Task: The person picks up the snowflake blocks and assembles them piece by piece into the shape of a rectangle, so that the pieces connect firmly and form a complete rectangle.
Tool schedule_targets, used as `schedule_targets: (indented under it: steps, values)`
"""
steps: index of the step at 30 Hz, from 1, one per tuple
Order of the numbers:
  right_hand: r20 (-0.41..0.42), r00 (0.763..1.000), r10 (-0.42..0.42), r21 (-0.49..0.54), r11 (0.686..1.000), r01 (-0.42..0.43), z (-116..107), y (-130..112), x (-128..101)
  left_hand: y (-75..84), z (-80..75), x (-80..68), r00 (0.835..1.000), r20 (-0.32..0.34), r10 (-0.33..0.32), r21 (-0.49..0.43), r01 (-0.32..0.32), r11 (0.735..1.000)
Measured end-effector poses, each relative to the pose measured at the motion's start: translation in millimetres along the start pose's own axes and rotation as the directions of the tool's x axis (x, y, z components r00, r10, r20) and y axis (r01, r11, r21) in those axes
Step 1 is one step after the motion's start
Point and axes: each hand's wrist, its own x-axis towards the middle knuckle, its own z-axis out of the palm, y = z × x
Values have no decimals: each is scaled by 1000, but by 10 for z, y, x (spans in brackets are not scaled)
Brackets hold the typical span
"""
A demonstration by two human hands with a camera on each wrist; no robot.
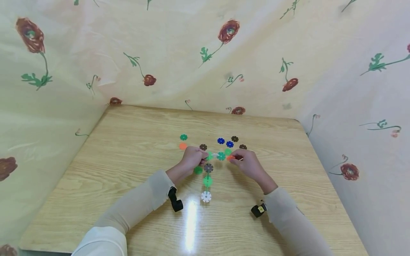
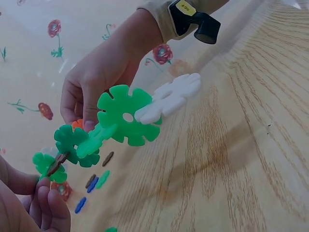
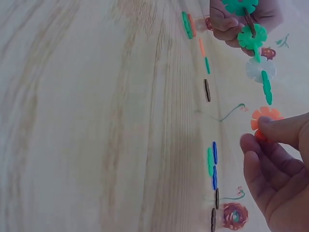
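Plastic flower-disc chain [image 1: 207,174] held above the bench [image 1: 128,149]: left hand [image 1: 191,160] grips one end, right hand [image 1: 248,164] pinches its orange disc [image 3: 264,121]

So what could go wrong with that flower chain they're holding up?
The chain is gripped only at its top, by the left hand and right hand, so the white piece at the bottom might pop off. Pushing on the orange piece could bend or split the joints.
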Motion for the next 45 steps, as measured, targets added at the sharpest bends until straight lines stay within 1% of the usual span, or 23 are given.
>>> schedule_targets:
  steps: [6,11,16,20,23,26,29,33,35,37,39,41,42,44,45]
  values:
    - [8,998,-57,-31,998,58,6,-16,13,-13,14,-8,1000,1,15,16,-15,1000]
    - [24,994,-109,-75,991,111,27,-52,34,-17,27,-8,1000,6,9,40,-10,999]
    - [-8,987,-163,-125,979,161,22,-90,35,-7,30,-7,1000,-4,5,33,-5,999]
    - [-34,973,-230,-161,962,222,8,-126,20,3,20,-21,1000,-12,8,29,-8,1000]
    - [-35,955,-295,-183,941,284,5,-145,20,-2,14,-37,1000,-22,11,46,-10,999]
    - [-29,932,-361,-200,916,348,7,-160,32,-7,14,-51,1000,-26,16,62,-14,998]
    - [-26,922,-386,-211,904,372,13,-164,43,-10,18,-52,999,-32,23,64,-20,998]
    - [-34,921,-387,-219,902,371,28,-166,53,-12,19,-46,999,-40,34,65,-31,997]
    - [-37,917,-396,-231,896,378,31,-169,58,-7,16,-48,998,-45,32,63,-29,998]
    - [-29,920,-391,-233,898,374,18,-174,66,-5,18,-46,999,-41,28,52,-26,998]
    - [3,937,-349,-218,915,341,-12,-180,88,-4,19,-39,999,-30,23,34,-22,999]
    - [56,964,-260,-181,947,266,-59,-171,124,-12,15,-27,1000,-12,17,6,-17,1000]
    - [84,976,-200,-160,964,211,-85,-157,148,-22,11,-18,1000,-7,8,-15,-8,1000]
    - [134,988,-74,-137,986,93,-135,-109,205,-46,-3,-4,1000,1,-15,-57,15,998]
    - [156,988,-16,-131,991,37,-157,-79,233,-62,-12,3,1000,4,-30,-79,30,996]
